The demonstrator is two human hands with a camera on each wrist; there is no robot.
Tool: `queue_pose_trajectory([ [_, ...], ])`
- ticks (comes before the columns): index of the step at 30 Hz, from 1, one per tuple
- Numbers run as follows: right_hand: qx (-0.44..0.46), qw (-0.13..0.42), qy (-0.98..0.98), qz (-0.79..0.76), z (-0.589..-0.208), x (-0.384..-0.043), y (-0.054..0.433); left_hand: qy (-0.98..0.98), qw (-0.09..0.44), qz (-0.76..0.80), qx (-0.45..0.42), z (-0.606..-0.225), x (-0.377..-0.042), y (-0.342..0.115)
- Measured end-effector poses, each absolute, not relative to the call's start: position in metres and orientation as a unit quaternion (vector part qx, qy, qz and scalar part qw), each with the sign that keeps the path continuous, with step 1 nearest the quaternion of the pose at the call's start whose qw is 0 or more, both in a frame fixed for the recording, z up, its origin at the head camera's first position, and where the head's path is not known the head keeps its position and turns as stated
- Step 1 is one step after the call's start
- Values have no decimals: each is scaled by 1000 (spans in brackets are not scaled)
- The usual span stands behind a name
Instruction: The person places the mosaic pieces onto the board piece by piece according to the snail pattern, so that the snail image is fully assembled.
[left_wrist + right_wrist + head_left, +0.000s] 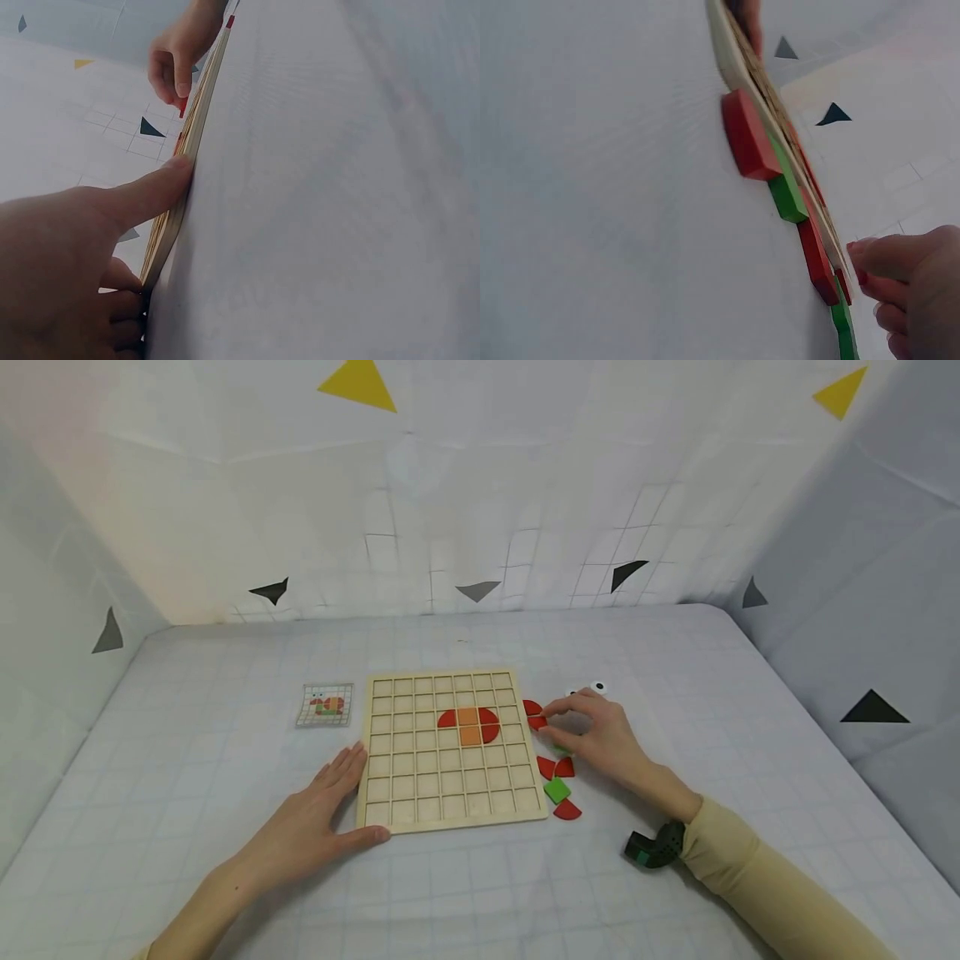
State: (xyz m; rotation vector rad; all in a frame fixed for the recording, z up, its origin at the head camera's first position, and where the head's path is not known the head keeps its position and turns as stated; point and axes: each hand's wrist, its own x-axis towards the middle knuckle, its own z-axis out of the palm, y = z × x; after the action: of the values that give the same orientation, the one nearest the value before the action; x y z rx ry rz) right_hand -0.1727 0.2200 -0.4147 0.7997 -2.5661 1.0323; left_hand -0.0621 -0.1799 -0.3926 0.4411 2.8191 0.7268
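A wooden grid board lies flat on the table. On it sit two orange squares and several red quarter-circle pieces. My left hand rests against the board's left side, fingers along the edge and thumb at the near corner. Just past the right edge, my right hand pinches a red quarter-circle piece between thumb and fingertips. Another red piece shows just beyond it. In the right wrist view, the pinched red piece is partly hidden by the fingers.
Along the board's right edge lie red pieces, a green square and a green piece partly under the right hand. Round eye pieces lie farther back. A small picture card is left of the board.
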Motion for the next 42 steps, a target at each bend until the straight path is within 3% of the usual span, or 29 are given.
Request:
queue_pose_trajectory([
  [24,260,68,-866,421,-396,-160,130,949,102,259,151,-393,-62,-181],
  [42,295,133,-866,383,-415,-156,100,950,99,255,148,-393,-61,-180],
])
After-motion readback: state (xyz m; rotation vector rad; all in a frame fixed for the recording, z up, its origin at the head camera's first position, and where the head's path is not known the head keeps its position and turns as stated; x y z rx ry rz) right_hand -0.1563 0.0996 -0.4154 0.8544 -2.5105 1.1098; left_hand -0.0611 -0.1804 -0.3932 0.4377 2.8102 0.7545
